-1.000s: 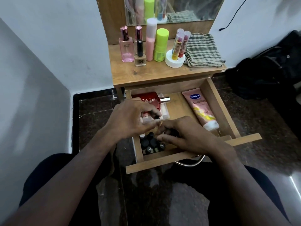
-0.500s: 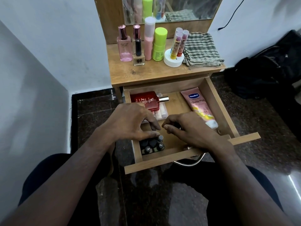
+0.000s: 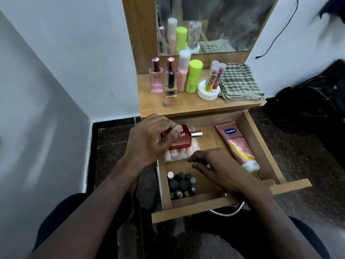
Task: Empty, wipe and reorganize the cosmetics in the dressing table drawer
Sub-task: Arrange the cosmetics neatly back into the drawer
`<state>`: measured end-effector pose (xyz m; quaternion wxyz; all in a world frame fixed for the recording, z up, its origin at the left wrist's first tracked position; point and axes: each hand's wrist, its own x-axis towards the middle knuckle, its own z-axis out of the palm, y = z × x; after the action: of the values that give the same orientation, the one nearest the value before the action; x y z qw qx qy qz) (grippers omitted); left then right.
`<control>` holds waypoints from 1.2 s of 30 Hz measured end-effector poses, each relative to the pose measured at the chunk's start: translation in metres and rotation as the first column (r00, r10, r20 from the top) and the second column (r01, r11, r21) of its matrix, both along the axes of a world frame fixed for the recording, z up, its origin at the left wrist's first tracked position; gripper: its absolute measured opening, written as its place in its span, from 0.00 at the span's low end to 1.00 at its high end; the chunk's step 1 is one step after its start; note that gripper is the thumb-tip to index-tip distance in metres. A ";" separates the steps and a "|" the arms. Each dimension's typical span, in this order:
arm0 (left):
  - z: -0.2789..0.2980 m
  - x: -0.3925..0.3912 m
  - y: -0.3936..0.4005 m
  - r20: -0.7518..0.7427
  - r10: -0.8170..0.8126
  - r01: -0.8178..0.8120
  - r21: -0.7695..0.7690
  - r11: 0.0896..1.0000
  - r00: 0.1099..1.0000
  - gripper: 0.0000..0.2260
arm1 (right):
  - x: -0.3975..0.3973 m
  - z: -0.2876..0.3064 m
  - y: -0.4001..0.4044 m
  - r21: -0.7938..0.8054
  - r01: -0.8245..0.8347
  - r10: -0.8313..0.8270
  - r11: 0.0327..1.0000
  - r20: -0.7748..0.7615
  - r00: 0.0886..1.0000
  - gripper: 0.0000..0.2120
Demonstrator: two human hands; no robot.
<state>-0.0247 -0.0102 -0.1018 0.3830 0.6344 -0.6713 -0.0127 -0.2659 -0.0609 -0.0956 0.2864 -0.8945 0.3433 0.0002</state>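
Observation:
The wooden drawer (image 3: pixel 186 214) of the dressing table stands pulled out. My left hand (image 3: pixel 149 141) grips a red perfume bottle (image 3: pixel 183 140) lying at the drawer's back left, on a clear pack of pink and white tubes (image 3: pixel 179 154). My right hand (image 3: pixel 218 169) hovers palm down over the drawer's middle, fingers loosely curled; whether it holds anything is hidden. Several small dark-capped bottles (image 3: pixel 182 184) stand clustered at the front left. A pink Vaseline tube (image 3: pixel 237 146) lies along the right side.
On the tabletop stand a pink perfume (image 3: pixel 156 79), a nail polish (image 3: pixel 170 86), a pink tube (image 3: pixel 183 71), a green bottle (image 3: pixel 193 77), a white stand (image 3: pixel 208 92) with lip tubes and a folded checked cloth (image 3: pixel 239 83). A black bag (image 3: pixel 308 105) lies on the floor at the right.
My left hand left the cluster of small bottles and moved back onto the red perfume bottle. My right hand shifted slightly back and right. The view tilted up.

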 end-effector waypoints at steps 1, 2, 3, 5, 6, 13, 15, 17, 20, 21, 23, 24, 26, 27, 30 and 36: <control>0.002 0.000 -0.002 0.007 0.046 -0.045 -0.067 0.997 0.999 0.12 | 0.001 0.003 0.000 -0.061 0.053 -0.048 0.997 0.073 0.996 0.11; 0.004 0.000 -0.005 0.011 0.099 -0.097 -0.134 0.986 0.995 0.10 | 0.005 0.007 -0.001 -0.122 0.114 -0.092 0.986 0.172 0.981 0.10; 0.008 0.001 -0.009 0.009 0.156 -0.152 -0.187 0.971 0.988 0.09 | 0.011 0.012 -0.003 -0.178 0.177 -0.125 0.968 0.270 0.955 0.09; 0.015 0.006 -0.019 -0.024 0.286 -0.283 -0.243 0.928 0.958 0.10 | 0.026 0.024 -0.010 -0.272 0.285 -0.160 0.919 0.403 0.901 0.10; 0.019 0.008 -0.024 -0.047 0.347 -0.348 -0.238 0.907 0.937 0.13 | 0.036 0.030 -0.014 -0.306 0.319 -0.165 0.897 0.438 0.884 0.13; 0.028 0.018 -0.053 0.069 0.490 -0.470 -0.197 0.861 0.869 0.29 | 0.105 0.065 -0.058 -0.433 0.371 -0.137 0.822 0.481 0.866 0.27; 0.027 0.020 -0.057 0.086 0.484 -0.458 -0.216 0.862 0.871 0.30 | 0.114 0.066 -0.066 -0.446 0.385 -0.149 0.808 0.478 0.866 0.25; 0.026 0.024 -0.059 0.073 0.484 -0.461 -0.208 0.862 0.872 0.30 | 0.120 0.063 -0.070 -0.441 0.383 -0.148 0.812 0.479 0.865 0.22; 0.022 0.026 -0.060 0.030 0.481 -0.467 -0.191 0.863 0.876 0.30 | 0.122 0.058 -0.072 -0.418 0.397 -0.150 0.817 0.511 0.846 0.17; 0.021 0.025 -0.060 0.016 0.471 -0.459 -0.197 0.866 0.882 0.29 | 0.122 0.058 -0.073 -0.420 0.404 -0.148 0.813 0.521 0.841 0.15; 0.020 0.023 -0.058 -0.001 0.444 -0.434 -0.215 0.875 0.896 0.26 | 0.121 0.060 -0.073 -0.431 0.397 -0.137 0.810 0.520 0.843 0.12; 0.020 0.023 -0.057 -0.010 0.435 -0.426 -0.221 0.877 0.901 0.25 | 0.120 0.061 -0.073 -0.434 0.385 -0.129 0.814 0.512 0.849 0.11; 0.019 0.025 -0.056 -0.034 0.429 -0.425 -0.223 0.877 0.903 0.23 | 0.116 0.065 -0.072 -0.443 0.348 -0.098 0.826 0.496 0.863 0.09; 0.019 0.026 -0.054 -0.040 0.430 -0.428 -0.222 0.876 0.902 0.22 | 0.111 0.069 -0.069 -0.449 0.329 -0.079 0.831 0.490 0.868 0.08; 0.016 0.031 -0.047 -0.031 0.417 -0.411 -0.253 0.876 0.908 0.19 | 0.089 0.081 -0.050 -0.417 0.305 -0.077 0.856 0.481 0.873 0.07; 0.011 0.029 -0.030 -0.002 0.361 -0.347 -0.280 0.895 0.933 0.16 | 0.048 0.057 -0.004 -0.212 0.136 -0.071 0.968 0.289 0.955 0.03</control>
<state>0.0040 -0.0401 -0.0903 0.4466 0.6865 -0.5491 0.1665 -0.2180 -0.0645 -0.0388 0.2264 -0.8933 0.3438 -0.1805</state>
